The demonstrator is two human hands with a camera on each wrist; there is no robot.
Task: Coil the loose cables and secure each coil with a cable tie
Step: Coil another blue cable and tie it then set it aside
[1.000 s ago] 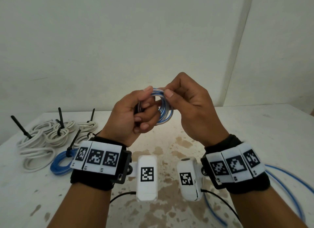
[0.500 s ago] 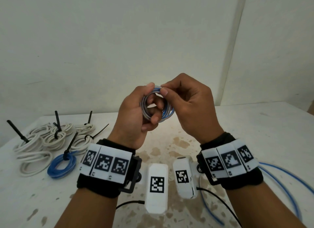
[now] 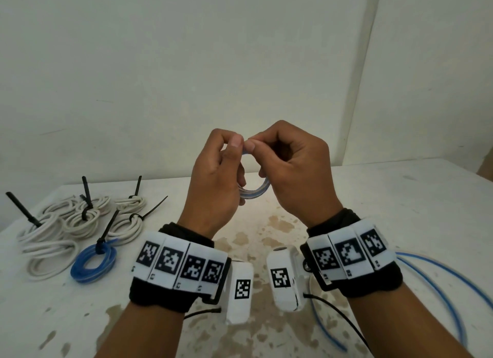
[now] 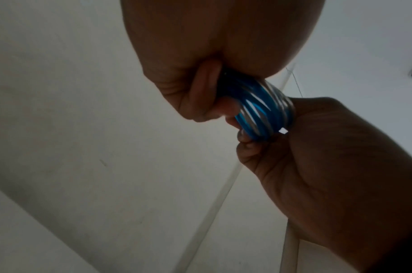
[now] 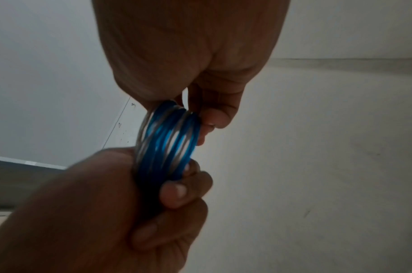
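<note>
A small coil of blue and white cable (image 3: 253, 193) is held up above the table between both hands, its opening facing me. My left hand (image 3: 232, 149) pinches the coil's top rim with thumb and forefinger, and its lower fingers curl round the left side. My right hand (image 3: 255, 144) pinches the same top rim, thumb tip against the left thumb. In the left wrist view the coil (image 4: 263, 110) shows several blue and white turns between the two hands. The right wrist view shows the coil (image 5: 167, 140) the same way. No cable tie shows in either hand.
On the white stained table (image 3: 373, 197), at the left, lie several white coils (image 3: 80, 219) and one blue coil (image 3: 93, 259), each bound with a black tie. A loose blue cable (image 3: 437, 283) loops at the right near my right forearm. A white wall stands behind.
The coil has turned from edge-on to face-on. Both thumbs have come together on its top rim, and the left fingers have moved from inside the loop to its left side.
</note>
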